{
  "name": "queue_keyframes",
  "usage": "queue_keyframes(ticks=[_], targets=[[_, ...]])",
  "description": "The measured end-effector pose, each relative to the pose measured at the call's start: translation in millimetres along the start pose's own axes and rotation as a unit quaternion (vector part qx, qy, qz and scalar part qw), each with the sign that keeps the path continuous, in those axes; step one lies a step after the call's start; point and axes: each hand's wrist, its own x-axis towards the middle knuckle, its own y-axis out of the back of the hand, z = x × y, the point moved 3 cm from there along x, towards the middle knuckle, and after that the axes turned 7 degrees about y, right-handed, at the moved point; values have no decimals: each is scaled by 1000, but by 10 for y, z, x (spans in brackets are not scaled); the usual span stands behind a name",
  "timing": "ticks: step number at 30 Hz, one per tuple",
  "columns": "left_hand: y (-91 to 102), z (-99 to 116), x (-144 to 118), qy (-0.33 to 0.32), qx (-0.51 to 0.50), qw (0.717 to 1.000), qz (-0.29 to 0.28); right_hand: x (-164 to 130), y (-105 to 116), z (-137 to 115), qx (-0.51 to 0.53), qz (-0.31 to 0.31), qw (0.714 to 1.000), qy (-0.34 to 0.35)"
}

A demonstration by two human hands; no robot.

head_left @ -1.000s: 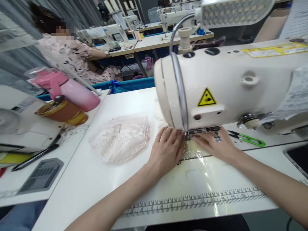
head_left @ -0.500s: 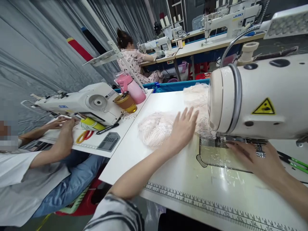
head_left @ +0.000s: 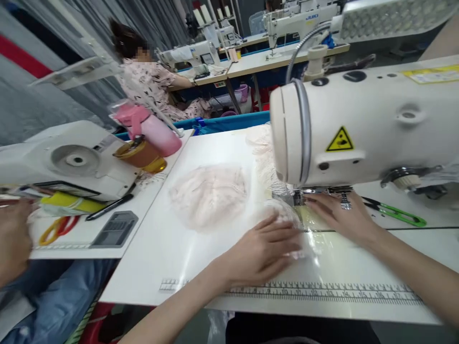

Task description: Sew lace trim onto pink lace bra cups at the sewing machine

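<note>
Lace piece (head_left: 283, 217) is seen in the head view, lying on the table (head_left: 201, 258) just in front of the sewing machine (head_left: 362, 124), under and beside the left hand (head_left: 267, 251). That hand is laid flat on it, fingers together and pointing toward the machine's needle, apparently to keep the thin fabric smooth. The right hand (head_left: 339, 215) is rested below the machine head, fingers extended and close together at the presser foot (head_left: 344, 198), likely to guide the edge. A lace pile (head_left: 210, 193) is left of the machine, within reach. Green snips (head_left: 396, 212) lie right of the needle. A yellow warning triangle (head_left: 339, 140) is borne on the machine; "JUKI" is legible on a far machine (head_left: 299, 21). A printed ruler (head_left: 322, 290) runs along the table's near edge.
</note>
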Motion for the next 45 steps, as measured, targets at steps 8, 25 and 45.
queue_keyframes(ticks=[8,25,45], targets=[[-145,63,215,70,106,985,118,75,101,-139,-1,-59,993,101],[-182,-248,404,79,205,968,118,110,132,-179,-67,-96,989,90],[-199,-358,473,81,218,965,118,103,65,-185,-129,-135,979,84]])
